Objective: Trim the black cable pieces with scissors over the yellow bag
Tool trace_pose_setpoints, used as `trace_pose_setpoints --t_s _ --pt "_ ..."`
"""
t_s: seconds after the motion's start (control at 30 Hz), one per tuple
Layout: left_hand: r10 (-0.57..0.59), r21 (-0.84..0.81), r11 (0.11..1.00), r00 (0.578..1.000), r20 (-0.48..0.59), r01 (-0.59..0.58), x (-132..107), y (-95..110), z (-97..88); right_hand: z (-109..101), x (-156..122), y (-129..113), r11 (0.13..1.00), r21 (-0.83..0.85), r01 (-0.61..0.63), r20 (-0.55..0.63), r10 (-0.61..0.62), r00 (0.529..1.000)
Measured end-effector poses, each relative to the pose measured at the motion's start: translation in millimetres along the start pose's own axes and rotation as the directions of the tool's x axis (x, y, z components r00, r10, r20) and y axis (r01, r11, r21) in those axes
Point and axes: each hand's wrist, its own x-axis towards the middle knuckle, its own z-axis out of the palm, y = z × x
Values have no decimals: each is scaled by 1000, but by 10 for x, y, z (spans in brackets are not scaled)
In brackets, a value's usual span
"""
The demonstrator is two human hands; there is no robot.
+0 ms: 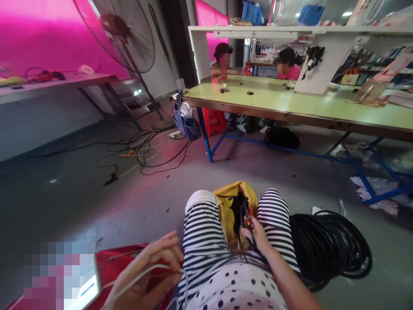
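Observation:
I sit with striped trouser legs in view and a yellow bag (pixel 226 211) of black parts wedged between my knees. My right hand (pixel 258 237) rests at the bag's mouth, fingers pinched on a thin black cable (pixel 244 213) that loops up out of the bag. My left hand (pixel 151 269) lies by my left thigh, fingers curled loosely round a thin white cord (pixel 142 275) that runs across the palm. A phone (pixel 85 288) lies just left of that hand on a red surface (pixel 119 258).
A large coil of black cable (pixel 329 245) lies on the floor to my right. Ahead stands a green worktable (pixel 290 103) on blue legs, with two seated people behind it. A big floor fan (pixel 125 34), loose floor cables (pixel 145 150) and a hanging blue bag (pixel 187 122) stand left.

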Motion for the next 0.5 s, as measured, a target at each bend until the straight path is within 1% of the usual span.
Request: trace_pose_setpoints --t_s 0.03,0.1,0.2,0.3,0.4,0.5 --pt "6 -26 1000 1000 23 -6 5 -59 18 2 -17 5 1000 -30 2 -2 -2 1000" --pt "-22 -66 998 1000 15 23 2 -200 37 11 -41 3 996 -91 4 -3 -5 1000" --pt "-118 -104 988 992 -47 113 -16 -424 53 35 -52 -15 989 -149 -2 -4 1 1000" --pt "-213 -134 970 975 -56 204 7 -562 108 68 -71 -24 988 -152 -23 -10 22 1000" --pt "-328 -133 937 944 -28 321 91 -545 209 103 -111 -13 986 -157 -51 -1 52 999" --pt "-426 -188 885 904 45 426 199 -393 293 134 -101 0 984 -157 -80 15 83 996"
